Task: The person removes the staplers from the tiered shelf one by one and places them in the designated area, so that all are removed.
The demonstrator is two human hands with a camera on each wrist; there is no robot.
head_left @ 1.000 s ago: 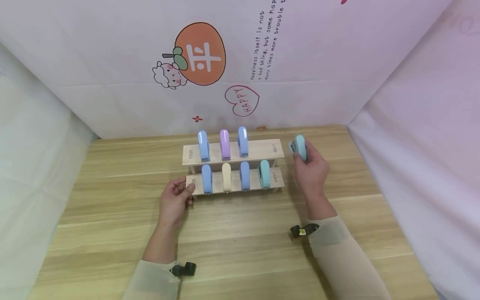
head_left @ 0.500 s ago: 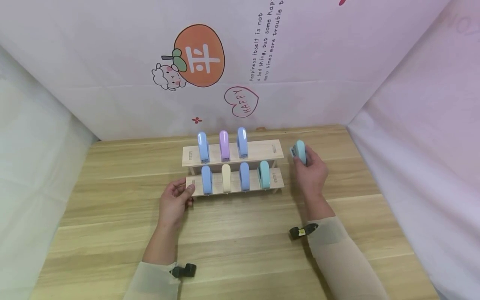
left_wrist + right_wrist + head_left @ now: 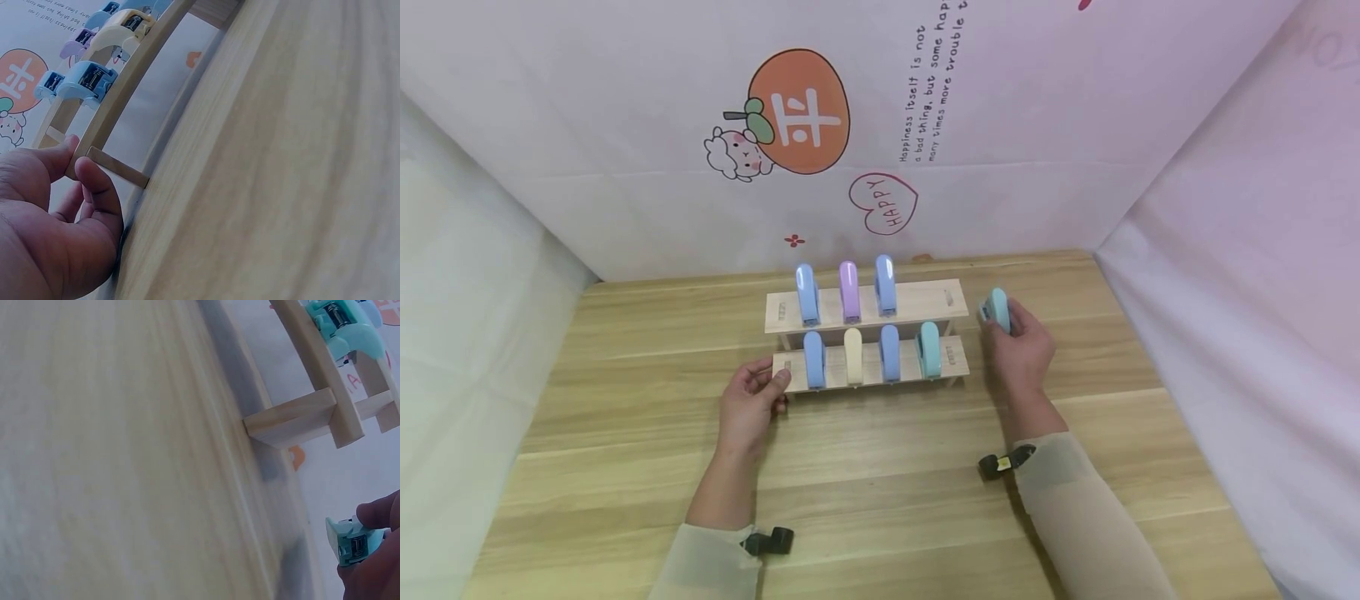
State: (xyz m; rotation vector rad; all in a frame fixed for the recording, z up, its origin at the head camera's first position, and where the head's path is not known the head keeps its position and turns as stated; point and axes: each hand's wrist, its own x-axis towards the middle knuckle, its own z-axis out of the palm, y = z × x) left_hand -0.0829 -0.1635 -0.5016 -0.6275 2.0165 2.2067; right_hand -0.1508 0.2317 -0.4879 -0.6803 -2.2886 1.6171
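Note:
A two-step wooden rack stands toward the back of the table. Its upper step bears a blue, a purple and another blue stapler. On the lower step stand two blue staplers, a cream stapler and a teal one. My left hand grips the lower step's left end, thumb on top; the left wrist view shows fingers curled under the board's end. Right of the rack, my right hand holds a teal stapler between thumb and fingers. In the right wrist view this stapler is partly covered by the hand.
The wood-grain table runs to a white printed cloth at the back. More white cloth hangs at the left and right sides. A rack leg stands on the table near the right hand.
My right hand, holding the teal stapler, has come down slightly in the head view, toward the table's front. My left hand stays on the rack's end, and the racked staplers stand as before.

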